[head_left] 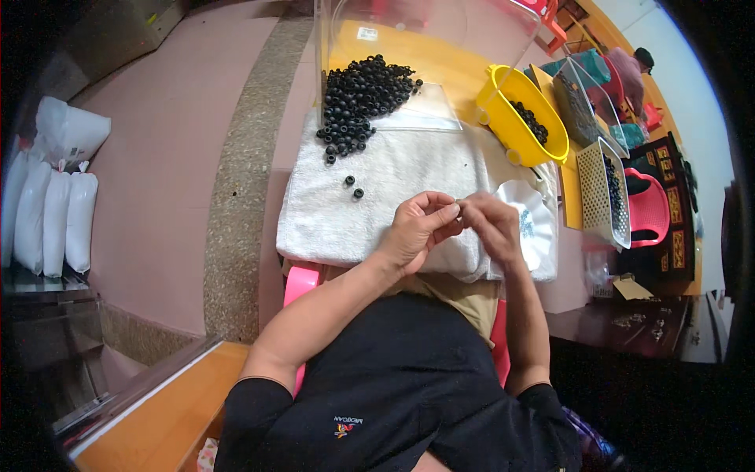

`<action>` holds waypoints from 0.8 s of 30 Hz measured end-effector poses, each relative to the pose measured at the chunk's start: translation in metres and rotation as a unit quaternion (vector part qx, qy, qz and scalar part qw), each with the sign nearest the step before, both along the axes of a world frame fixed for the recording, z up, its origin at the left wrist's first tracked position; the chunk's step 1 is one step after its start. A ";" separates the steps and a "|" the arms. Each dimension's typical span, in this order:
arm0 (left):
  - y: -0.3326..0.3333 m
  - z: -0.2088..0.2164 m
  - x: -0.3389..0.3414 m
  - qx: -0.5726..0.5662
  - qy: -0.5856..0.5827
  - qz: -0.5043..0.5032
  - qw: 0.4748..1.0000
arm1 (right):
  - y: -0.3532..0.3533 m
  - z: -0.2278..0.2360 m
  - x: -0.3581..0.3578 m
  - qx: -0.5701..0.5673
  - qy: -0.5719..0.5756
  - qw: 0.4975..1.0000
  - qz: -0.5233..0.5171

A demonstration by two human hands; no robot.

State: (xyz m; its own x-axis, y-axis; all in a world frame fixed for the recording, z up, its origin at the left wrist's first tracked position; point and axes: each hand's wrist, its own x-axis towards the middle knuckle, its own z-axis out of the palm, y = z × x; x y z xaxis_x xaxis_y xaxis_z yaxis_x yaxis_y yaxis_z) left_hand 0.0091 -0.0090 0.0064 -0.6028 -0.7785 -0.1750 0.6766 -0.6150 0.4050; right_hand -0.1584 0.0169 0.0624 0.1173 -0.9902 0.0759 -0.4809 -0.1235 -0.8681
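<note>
Both hands meet above the near part of the white towel [409, 173], right of its middle. The left hand [425, 228] has its thumb and index finger pinched together, the other fingers curled in. The right hand [491, 224] has its fingertips drawn closed against the left ones. Whatever sits between the fingertips is too small and too covered to tell.

Black beads [362, 102] with round holes lie heaped at the towel's far left corner, the heap running from the yellow tabletop [440, 67] onto the cloth, beside the left wall of a clear plastic box [321, 55]. Two loose beads [354, 187] lie close together on the towel, between the heap and the left hand.

Beside the right hand, at the towel's right edge, rests a white fluted plate [543, 252] with small bluish bits on it. Past the towel's far right corner stands a yellow plastic tub [499, 118] with little wheels, holding more black pieces. Farther right is a white perforated basket [594, 185], also with dark pieces inside, next to a pink chair [649, 206].
</note>
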 end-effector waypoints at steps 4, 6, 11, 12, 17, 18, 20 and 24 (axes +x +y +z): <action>-0.004 -0.003 0.000 -0.002 -0.005 0.052 0.999 | -0.050 0.000 0.006 0.013 -0.058 0.998 -0.011; -0.006 -0.006 -0.001 0.002 -0.007 0.072 0.997 | -0.078 -0.009 0.012 -0.031 -0.035 0.998 0.032; -0.009 -0.012 -0.003 0.019 -0.014 0.127 0.992 | -0.142 -0.023 0.050 -0.041 0.148 0.986 0.061; -0.009 -0.013 -0.003 0.021 -0.014 0.130 0.991 | -0.152 -0.027 0.056 -0.052 0.179 0.980 0.071; -0.012 -0.012 -0.001 0.031 -0.020 0.145 0.989 | -0.174 -0.038 0.076 -0.113 0.286 0.945 0.112; -0.012 -0.013 0.000 0.033 -0.020 0.148 0.988 | -0.176 -0.040 0.079 -0.111 0.286 0.945 0.115; -0.012 -0.012 0.000 0.034 -0.017 0.138 0.990 | -0.179 -0.042 0.081 -0.134 0.292 0.939 0.120; -0.012 -0.012 0.001 0.027 -0.022 0.135 0.990 | -0.180 -0.045 0.084 -0.168 0.294 0.934 0.110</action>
State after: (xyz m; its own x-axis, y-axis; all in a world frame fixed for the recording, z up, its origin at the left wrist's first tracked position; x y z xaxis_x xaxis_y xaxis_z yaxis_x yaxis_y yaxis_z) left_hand 0.0100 -0.0212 -0.0059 -0.3642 -0.8991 -0.2427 0.8024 -0.4352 0.4083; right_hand -0.0748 -0.1629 0.0172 0.4355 -0.8686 0.2366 -0.7933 -0.4945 -0.3552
